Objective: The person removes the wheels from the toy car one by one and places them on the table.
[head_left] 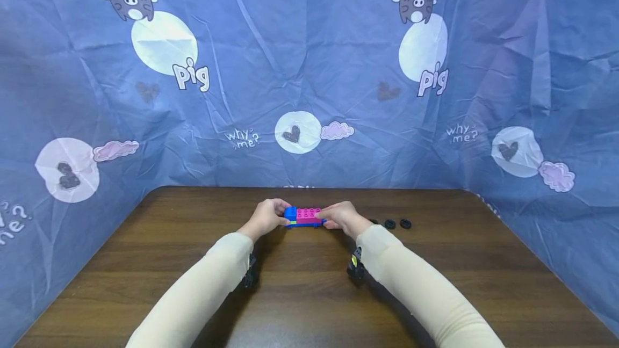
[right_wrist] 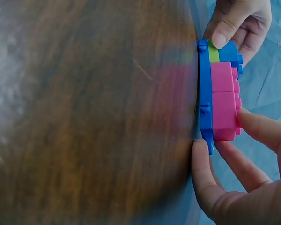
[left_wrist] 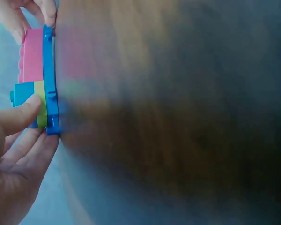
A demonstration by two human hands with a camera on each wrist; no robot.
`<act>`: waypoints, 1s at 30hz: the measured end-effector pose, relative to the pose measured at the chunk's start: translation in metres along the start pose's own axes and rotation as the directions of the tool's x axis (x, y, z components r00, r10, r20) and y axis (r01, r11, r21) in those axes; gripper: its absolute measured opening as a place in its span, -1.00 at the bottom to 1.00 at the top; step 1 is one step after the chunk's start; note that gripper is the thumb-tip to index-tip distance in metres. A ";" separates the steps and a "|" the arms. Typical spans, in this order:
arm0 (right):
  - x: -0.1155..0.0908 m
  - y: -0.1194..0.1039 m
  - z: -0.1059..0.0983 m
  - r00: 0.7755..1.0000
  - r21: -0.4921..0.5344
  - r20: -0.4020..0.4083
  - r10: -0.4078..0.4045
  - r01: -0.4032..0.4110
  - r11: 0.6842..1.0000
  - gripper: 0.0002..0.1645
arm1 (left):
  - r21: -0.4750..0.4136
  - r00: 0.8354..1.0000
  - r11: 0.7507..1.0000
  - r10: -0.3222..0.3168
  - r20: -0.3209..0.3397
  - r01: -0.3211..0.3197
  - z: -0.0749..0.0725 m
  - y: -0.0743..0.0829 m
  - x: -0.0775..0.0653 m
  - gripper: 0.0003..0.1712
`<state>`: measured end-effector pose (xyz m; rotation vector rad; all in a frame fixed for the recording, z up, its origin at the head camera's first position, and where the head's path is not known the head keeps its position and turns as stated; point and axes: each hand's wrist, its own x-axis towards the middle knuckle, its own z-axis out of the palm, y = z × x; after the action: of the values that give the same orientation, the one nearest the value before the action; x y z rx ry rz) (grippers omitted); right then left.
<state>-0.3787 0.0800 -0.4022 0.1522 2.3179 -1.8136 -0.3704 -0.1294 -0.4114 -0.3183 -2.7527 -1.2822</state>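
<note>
A toy car body of building bricks is held level at the far middle of the table. Its long blue base [left_wrist: 48, 65] carries pink bricks [head_left: 308, 214] side by side and, at the left end, a blue brick [head_left: 290, 212] over a thin green brick [right_wrist: 213, 52]. My left hand [head_left: 267, 215] grips the left end, its thumb against the green and blue bricks and its fingers beyond. At the right end, my right hand [head_left: 344, 216] pinches the pink brick and base, one fingertip on the studs and others at the base's end.
Black wheels [head_left: 389, 224] lie in a row on the brown wooden table [head_left: 300, 294], right of my right hand; one is partly hidden by the wrist. A blue printed cloth [head_left: 300, 69] hangs behind the table and along its sides.
</note>
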 end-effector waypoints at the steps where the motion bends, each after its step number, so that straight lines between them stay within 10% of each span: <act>1: 0.000 0.000 0.000 1.000 -0.012 -0.002 0.003 -0.003 1.000 -0.57 | 0.000 1.000 1.000 -0.009 0.001 0.009 0.001 0.001 0.000 -0.63; 26: -0.002 0.002 -0.005 0.995 -0.089 0.080 0.057 -0.050 0.995 -0.44 | -0.013 0.976 0.992 -0.123 0.178 0.128 -0.012 0.007 0.007 -0.48; 30: -0.001 0.004 -0.008 0.995 -0.081 0.083 0.054 -0.048 0.996 -0.43 | -0.070 0.966 0.994 -0.065 0.249 0.085 -0.008 -0.014 0.027 -0.45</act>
<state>-0.3776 0.0890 -0.4041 0.1191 2.3014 -1.6681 -0.4000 -0.1405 -0.4124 -0.4090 -2.9475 -1.4676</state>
